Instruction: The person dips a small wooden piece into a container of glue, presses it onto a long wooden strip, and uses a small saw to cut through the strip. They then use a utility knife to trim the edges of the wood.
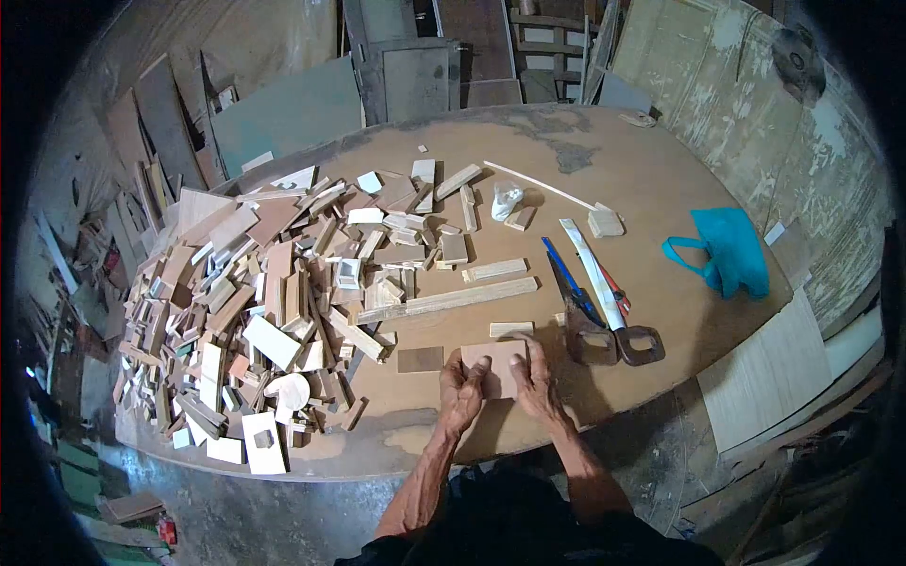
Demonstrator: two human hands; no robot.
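Near the table's front edge, both hands grip one flat, reddish-brown wood piece (494, 363). My left hand (461, 389) is closed on its left side, thumb on the top face. On the opposite side, my right hand (536, 380) holds it with the thumb pressed on top as well. The fingers under the piece are hidden. A darker rectangular wood block (420, 360) lies just left of my left hand. Beyond the held piece is a small pale wood strip (511, 329). Two handsaws lie to the right, one with a dark handle (642, 345) near my right hand.
A big heap of wood offcuts (226, 311) covers the left of the table (604, 396). Longer sticks (462, 299) lie mid-table. A blue pen-like tool, a red-handled tool (618, 292), a clear plastic bag (507, 200) and a teal cloth bag (727, 253) are further right.
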